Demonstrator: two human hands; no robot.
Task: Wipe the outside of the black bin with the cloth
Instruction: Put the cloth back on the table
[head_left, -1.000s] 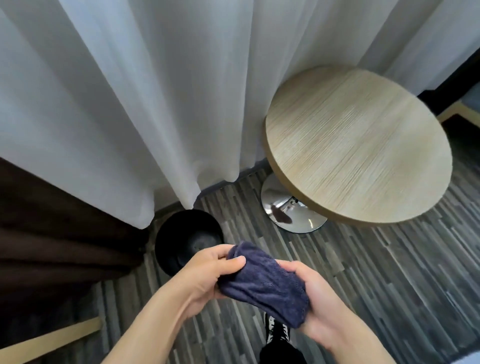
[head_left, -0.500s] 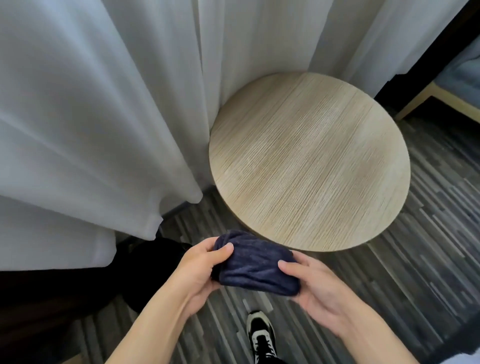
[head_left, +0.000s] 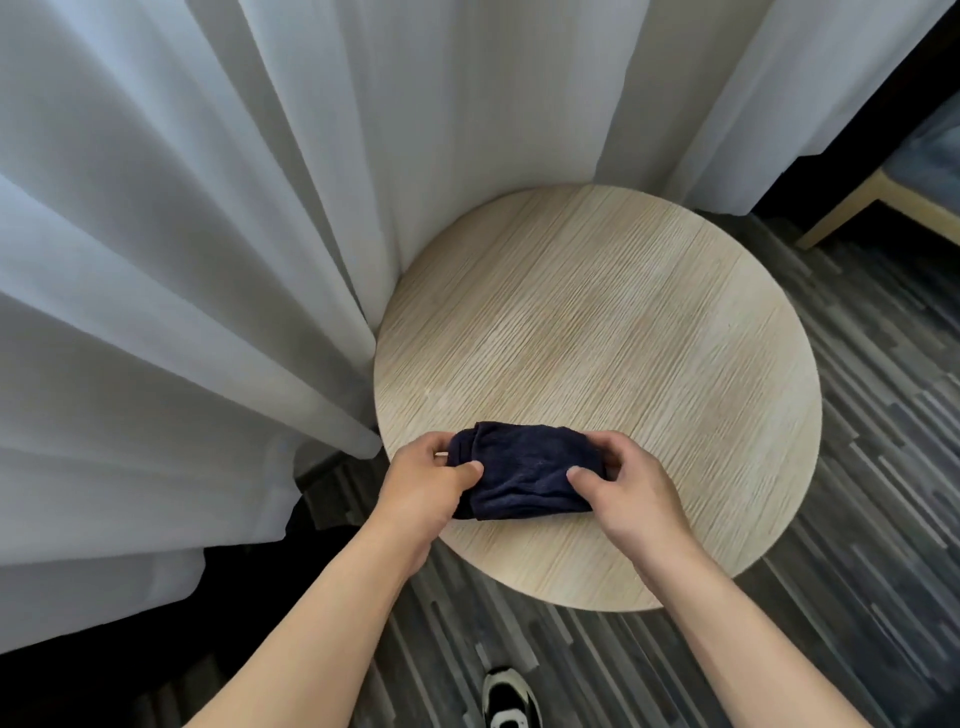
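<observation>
A folded dark blue cloth (head_left: 524, 470) rests on the near left part of a round light-wood table (head_left: 623, 364). My left hand (head_left: 426, 486) grips its left end, thumb on top. My right hand (head_left: 623, 486) holds its right end, fingers curled round the edge. The black bin does not show clearly; only a dark area (head_left: 249, 571) lies under the curtain hem at the lower left.
White sheer curtains (head_left: 208, 260) hang along the left and back, touching the table's left edge. Dark striped wood flooring (head_left: 857, 519) surrounds the table. A light-wood furniture leg (head_left: 852, 213) stands at the far right. My shoe (head_left: 509, 696) is at the bottom.
The view has swung from the bin to the table. Both hands have carried the cloth up and right, and it now lies on the tabletop.
</observation>
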